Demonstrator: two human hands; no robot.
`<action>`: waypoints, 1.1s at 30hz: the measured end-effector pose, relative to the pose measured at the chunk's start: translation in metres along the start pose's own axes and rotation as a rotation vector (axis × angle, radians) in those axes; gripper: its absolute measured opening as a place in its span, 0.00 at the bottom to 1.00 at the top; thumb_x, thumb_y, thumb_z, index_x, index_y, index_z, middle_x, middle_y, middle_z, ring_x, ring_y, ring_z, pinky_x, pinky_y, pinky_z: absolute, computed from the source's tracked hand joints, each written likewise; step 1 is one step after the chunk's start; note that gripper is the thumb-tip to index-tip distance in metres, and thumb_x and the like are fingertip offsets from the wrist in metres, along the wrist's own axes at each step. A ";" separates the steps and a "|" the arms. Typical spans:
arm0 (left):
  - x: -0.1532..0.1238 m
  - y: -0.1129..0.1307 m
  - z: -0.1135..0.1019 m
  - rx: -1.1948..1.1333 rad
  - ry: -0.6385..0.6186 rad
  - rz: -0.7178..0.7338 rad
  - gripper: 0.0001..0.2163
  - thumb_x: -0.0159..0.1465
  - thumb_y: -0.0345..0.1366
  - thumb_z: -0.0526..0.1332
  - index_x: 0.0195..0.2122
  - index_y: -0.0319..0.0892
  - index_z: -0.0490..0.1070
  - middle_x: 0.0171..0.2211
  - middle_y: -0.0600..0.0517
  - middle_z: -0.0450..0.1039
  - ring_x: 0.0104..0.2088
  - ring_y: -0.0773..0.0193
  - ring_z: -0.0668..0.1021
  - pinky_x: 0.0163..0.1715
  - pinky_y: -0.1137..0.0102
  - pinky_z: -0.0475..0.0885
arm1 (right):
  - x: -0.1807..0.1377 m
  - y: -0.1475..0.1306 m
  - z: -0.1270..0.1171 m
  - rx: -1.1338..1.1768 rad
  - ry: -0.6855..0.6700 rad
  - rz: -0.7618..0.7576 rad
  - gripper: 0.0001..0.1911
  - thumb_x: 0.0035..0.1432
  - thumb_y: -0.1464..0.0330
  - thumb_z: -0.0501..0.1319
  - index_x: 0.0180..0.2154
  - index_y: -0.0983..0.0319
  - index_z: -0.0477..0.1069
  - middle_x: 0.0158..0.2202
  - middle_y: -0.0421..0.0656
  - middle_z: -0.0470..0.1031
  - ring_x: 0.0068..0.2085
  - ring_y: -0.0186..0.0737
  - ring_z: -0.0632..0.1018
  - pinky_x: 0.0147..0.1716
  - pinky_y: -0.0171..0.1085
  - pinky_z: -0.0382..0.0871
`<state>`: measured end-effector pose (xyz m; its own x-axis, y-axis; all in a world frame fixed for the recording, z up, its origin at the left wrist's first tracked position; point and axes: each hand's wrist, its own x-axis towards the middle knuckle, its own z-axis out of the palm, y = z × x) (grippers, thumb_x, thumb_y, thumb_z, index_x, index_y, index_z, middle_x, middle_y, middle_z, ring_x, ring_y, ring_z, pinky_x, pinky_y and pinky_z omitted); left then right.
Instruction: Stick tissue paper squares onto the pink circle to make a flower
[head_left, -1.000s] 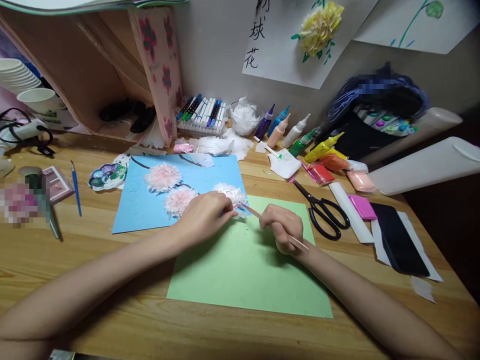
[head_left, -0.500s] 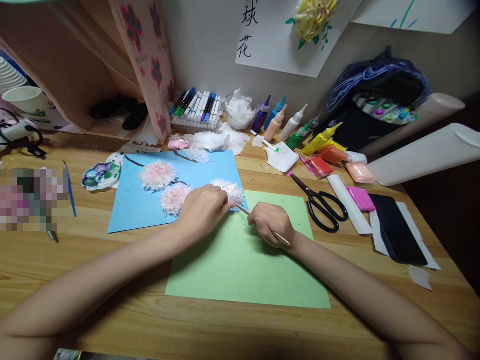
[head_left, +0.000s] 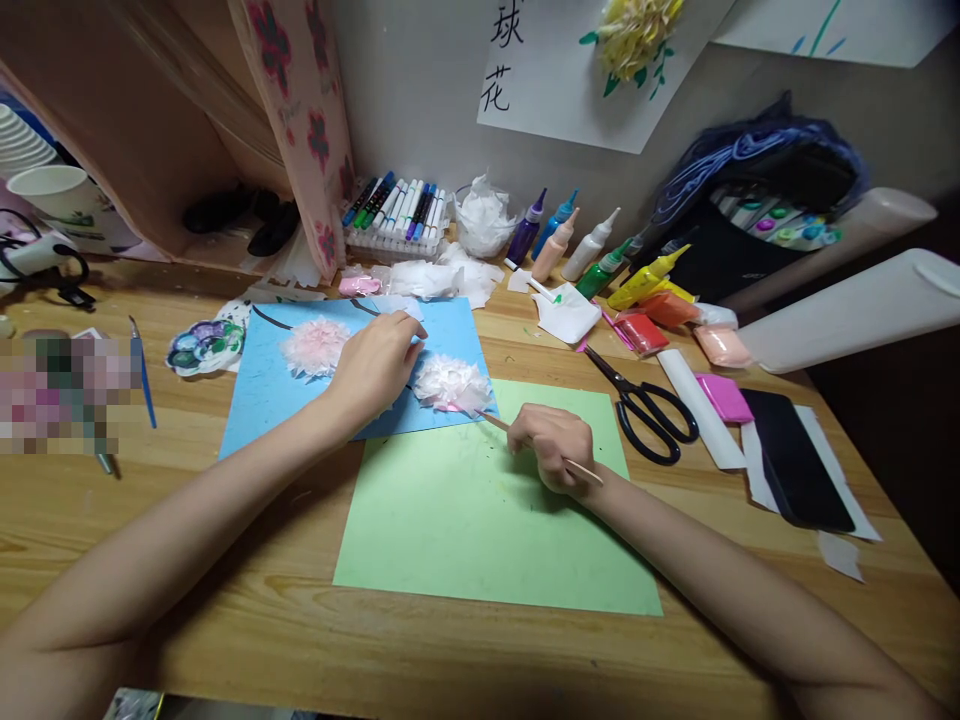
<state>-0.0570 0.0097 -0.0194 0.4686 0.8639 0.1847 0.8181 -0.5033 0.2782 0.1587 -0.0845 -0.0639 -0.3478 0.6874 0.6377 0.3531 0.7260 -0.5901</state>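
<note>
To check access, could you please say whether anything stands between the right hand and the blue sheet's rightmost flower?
Nothing visible does; only the thin stick in the right hand extends toward the rightmost flower.

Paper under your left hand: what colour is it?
The paper is blue, shown in the head view.

Hands, two: left hand (head_left: 379, 365), right hand (head_left: 553, 447). Thin stick (head_left: 495, 421), one. Colored sheets, two: blue sheet (head_left: 262, 400), green sheet (head_left: 487, 540). Fluffy flowers (head_left: 452, 384) plainly visible on the blue sheet, two. Scissors (head_left: 624, 386), one pair. Phone (head_left: 799, 460), one. Blue paintbrush (head_left: 147, 390), one. Squeeze bottles (head_left: 553, 252), at least six. Papers (head_left: 555, 75) on the wall (head_left: 420, 110), two.
</note>
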 end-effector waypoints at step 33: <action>0.007 -0.015 0.006 0.151 -0.247 0.011 0.18 0.62 0.27 0.48 0.53 0.41 0.65 0.41 0.44 0.76 0.40 0.56 0.77 0.37 0.69 0.66 | 0.037 -0.005 0.014 -0.007 0.056 0.523 0.26 0.67 0.61 0.43 0.18 0.61 0.60 0.14 0.37 0.63 0.17 0.29 0.67 0.21 0.32 0.61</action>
<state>-0.0637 0.0232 -0.0283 0.5294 0.8467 -0.0534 0.8443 -0.5196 0.1307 0.1321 -0.0622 -0.0439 -0.0766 0.9555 0.2848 0.4729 0.2863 -0.8333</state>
